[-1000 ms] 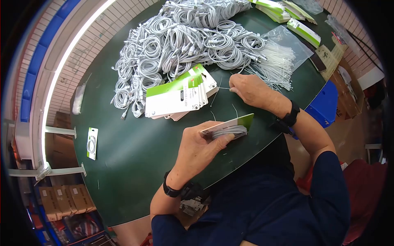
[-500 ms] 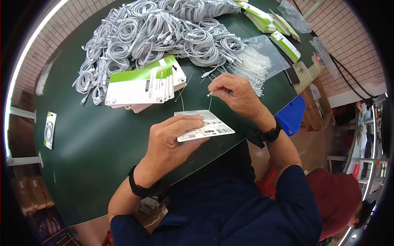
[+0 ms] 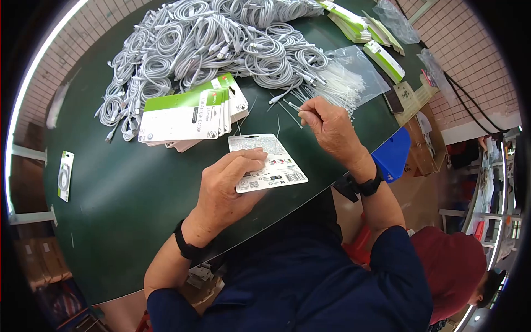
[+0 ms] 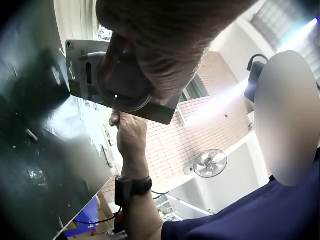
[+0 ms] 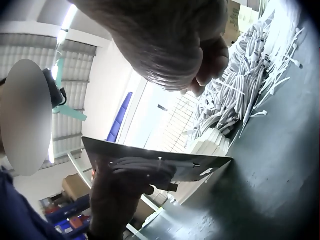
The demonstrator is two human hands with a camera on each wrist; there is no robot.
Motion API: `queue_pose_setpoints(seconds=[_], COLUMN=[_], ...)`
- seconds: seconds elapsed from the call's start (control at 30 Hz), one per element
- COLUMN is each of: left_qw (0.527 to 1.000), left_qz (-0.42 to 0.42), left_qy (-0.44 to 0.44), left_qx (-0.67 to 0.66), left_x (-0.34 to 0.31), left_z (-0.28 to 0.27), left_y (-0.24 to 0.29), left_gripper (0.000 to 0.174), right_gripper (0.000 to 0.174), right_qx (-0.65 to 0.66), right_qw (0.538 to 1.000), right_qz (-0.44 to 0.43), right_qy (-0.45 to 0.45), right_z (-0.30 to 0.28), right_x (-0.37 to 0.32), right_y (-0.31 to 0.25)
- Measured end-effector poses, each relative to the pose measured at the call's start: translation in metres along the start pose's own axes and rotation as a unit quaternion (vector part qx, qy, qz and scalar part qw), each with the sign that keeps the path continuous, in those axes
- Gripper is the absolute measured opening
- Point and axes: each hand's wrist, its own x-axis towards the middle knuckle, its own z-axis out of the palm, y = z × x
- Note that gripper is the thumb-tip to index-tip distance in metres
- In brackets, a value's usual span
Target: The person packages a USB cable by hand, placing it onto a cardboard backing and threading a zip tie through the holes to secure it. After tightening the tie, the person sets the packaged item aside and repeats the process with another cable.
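Green tabletop [image 3: 121, 232] | left hand [image 3: 224, 185]: one card [image 3: 283, 170] | right hand [image 3: 334, 131]: beside one tie heap [image 3: 342, 87]

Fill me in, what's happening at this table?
A person's left hand holds a card with a coiled cable on its underside. The right hand is off the card, near loose zip ties; whether it grips one is unclear. Piled cables and stacked cards lie on the table.
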Motion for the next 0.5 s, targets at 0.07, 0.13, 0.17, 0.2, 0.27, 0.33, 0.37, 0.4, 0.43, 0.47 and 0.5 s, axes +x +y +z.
queue_pose_setpoints(seconds=[0.07, 0.13, 0.17, 0.2, 0.27, 0.33, 0.37, 0.4, 0.43, 0.47, 0.5], left_qw=[1.000, 1.000, 0.999, 0.999, 0.999, 0.998, 0.998, 0.998, 0.998, 0.997, 0.997], left_qz=[0.009, 0.018, 0.023, 0.028, 0.031, 0.033, 0.032, 0.029, 0.033, 0.038, 0.042], left_qy=[0.002, 0.007, 0.012, 0.018, 0.021, 0.023, 0.022, 0.021, 0.021, 0.021, 0.019], left_qx=[0.011, 0.022, 0.028, 0.033, 0.034, 0.041, 0.046, 0.051, 0.055, 0.061, 0.068], left_x=[-0.001, -0.002, -0.001, -0.001, -0.001, -0.002, -0.003, -0.004, -0.006, -0.006, -0.006], left_z=[0.001, 0.002, 0.003, 0.005, 0.006, 0.006, 0.005, 0.005, 0.006, 0.007, 0.007], left_y=[-0.002, -0.002, -0.002, -0.003, -0.004, -0.006, -0.006, -0.005, -0.004, -0.003, -0.003], left_gripper=[0.035, 0.035, 0.036, 0.036, 0.037, 0.037, 0.036, 0.035, 0.036, 0.036, 0.037], right_gripper=[0.007, 0.007, 0.007, 0.008, 0.007, 0.006, 0.009, 0.013, 0.017, 0.020, 0.021], right_qx=[-0.051, -0.072, -0.072, -0.071, -0.050, -0.006, 0.029, 0.065, 0.102, 0.122, 0.143], right_qw=[0.997, 0.994, 0.994, 0.992, 0.991, 0.988, 0.988, 0.988, 0.986, 0.983, 0.979], right_qz=[-0.050, -0.068, -0.079, -0.090, -0.118, -0.145, -0.135, -0.122, -0.106, -0.114, -0.126], right_qy=[0.023, 0.037, 0.040, 0.041, 0.047, 0.054, 0.065, 0.074, 0.081, 0.080, 0.074], right_z=[0.002, 0.002, 0.002, 0.002, 0.001, 0.000, 0.000, 0.000, -0.001, -0.002, -0.003], right_x=[-0.002, -0.004, -0.007, -0.009, -0.010, -0.013, -0.016, -0.021, -0.027, -0.032, -0.037], right_y=[0.002, 0.000, 0.000, -0.001, -0.004, -0.014, -0.021, -0.029, -0.036, -0.042, -0.048])
